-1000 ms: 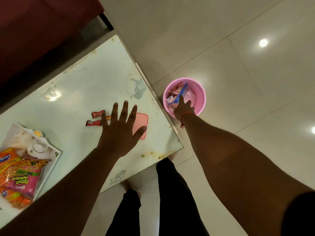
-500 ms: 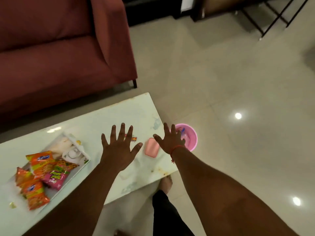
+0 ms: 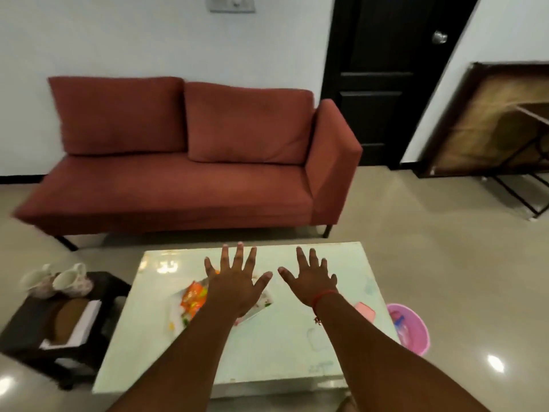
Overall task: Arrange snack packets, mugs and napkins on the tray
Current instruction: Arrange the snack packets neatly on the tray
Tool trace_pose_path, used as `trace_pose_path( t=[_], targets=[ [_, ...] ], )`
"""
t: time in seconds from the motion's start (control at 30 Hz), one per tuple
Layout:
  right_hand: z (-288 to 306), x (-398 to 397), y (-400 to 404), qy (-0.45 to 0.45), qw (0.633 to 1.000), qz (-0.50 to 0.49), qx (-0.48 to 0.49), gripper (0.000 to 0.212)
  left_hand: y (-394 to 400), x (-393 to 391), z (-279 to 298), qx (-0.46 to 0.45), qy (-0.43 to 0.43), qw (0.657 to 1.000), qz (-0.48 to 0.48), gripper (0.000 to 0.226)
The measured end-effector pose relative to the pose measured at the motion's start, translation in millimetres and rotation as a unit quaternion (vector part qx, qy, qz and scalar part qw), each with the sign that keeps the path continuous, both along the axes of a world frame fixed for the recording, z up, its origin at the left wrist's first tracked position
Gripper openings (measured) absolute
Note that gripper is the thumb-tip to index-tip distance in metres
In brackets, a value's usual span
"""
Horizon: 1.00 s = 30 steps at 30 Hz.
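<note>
A tray (image 3: 265, 301) lies on the pale green table (image 3: 267, 349), holding orange and pink snack packets (image 3: 194, 298); my left forearm hides much of it. My left hand (image 3: 237, 281) hovers over the tray with fingers spread and nothing in it. My right hand (image 3: 312, 278), a red thread at its wrist, is stretched out flat to the right of the tray, also holding nothing. Two white floral mugs (image 3: 59, 281) stand on a dark side table (image 3: 56, 328) at the left, beside folded white napkins (image 3: 86, 322).
A pink phone-like slab (image 3: 365, 312) lies near the table's right edge. A pink bucket (image 3: 411, 328) with litter sits on the floor to the right. A red sofa (image 3: 190, 162) stands behind the table, with a dark door (image 3: 386, 78) and a folded table (image 3: 499, 120) beyond.
The view has swung up from the floor and bucket to the whole room. My right hand left the bucket and now stretches over the table beside my left hand, both spread.
</note>
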State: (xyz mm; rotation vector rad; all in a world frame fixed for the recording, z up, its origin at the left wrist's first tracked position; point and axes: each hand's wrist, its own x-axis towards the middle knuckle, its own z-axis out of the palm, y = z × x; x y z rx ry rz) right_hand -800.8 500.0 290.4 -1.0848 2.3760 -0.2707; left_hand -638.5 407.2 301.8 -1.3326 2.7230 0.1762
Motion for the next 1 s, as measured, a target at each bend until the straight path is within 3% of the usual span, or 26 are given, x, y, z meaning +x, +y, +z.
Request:
trace_pose_path(
  t=[0.23, 0.43, 0.57, 0.73, 0.83, 0.93, 1.0],
  targets=[
    [18.6, 68.4, -48.3, 0.041, 0.996, 0.075, -0.013, 0.084, -20.0, 78.8, 7.9, 0.017, -0.003, 0.998, 0.058, 0.11],
    [-4.5, 82.6, -71.3, 0.033, 0.994, 0.101, 0.019, 0.084, -37.8, 100.1, -18.2, 0.03, -0.008, 0.997, 0.076, 0.113],
    [-37.8, 76.7, -89.0, 0.015, 0.992, 0.115, 0.042, 0.085, -58.7, 102.0, -45.5, 0.052, -0.027, 0.995, 0.083, 0.111],
    [-97.3, 62.1, -118.6, -0.017, 0.987, 0.136, 0.082, 0.085, -86.9, 95.2, -89.7, 0.091, -0.073, 0.989, 0.094, 0.09],
    [-137.1, 56.2, -130.9, -0.022, 0.983, 0.148, 0.105, 0.084, -97.2, 87.7, -122.0, 0.112, -0.085, 0.985, 0.102, 0.098],
    [-183.8, 54.3, -138.6, -0.03, 0.982, 0.142, 0.119, 0.084, -108.3, 71.4, -157.8, 0.161, -0.054, 0.977, 0.131, 0.099],
    [-215.0, 54.6, -138.9, -0.04, 0.982, 0.137, 0.126, 0.083, -108.7, 60.1, -186.5, 0.165, 0.024, 0.974, 0.153, 0.073]
  ],
)
